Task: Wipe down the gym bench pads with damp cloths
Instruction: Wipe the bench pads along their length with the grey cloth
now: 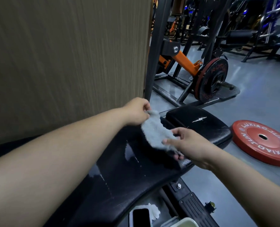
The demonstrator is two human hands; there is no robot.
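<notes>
We see a pale grey fluffy cloth (pixel 155 131) stretched between both hands just above the long black padded back pad (pixel 119 177) of the gym bench, the surface to be wiped. The left hand (pixel 136 112) holds the cloth's upper end: its grip is closed tight, thumb and curled fingertips pinching a bunched corner. The right hand (pixel 190 145) takes the lower end with a looser grip, thumb lying on top of the fabric and fingers tucked beneath it, their tips showing under the cloth's edge. The cloth is blurred, and we cannot tell whether its underside touches the pad. The pad's vinyl is worn, with pale scuffs and cracks. Beyond it lies the shorter black seat pad (pixel 201 125), marked by a white tear. On the grey floor (pixel 258 99) to the right a red rubber weight plate with white lettering (pixel 263 141) lies flat, apart from the bench. Further back a black-and-red weight plate (pixel 213 79) sits on an orange-and-black machine (pixel 183 59). A brown wood-grain wall panel (pixel 62 63) fills the left. At the lower edge, a dark phone in a white case (pixel 140 217) lies beside crumpled white tissue (pixel 154 210).
</notes>
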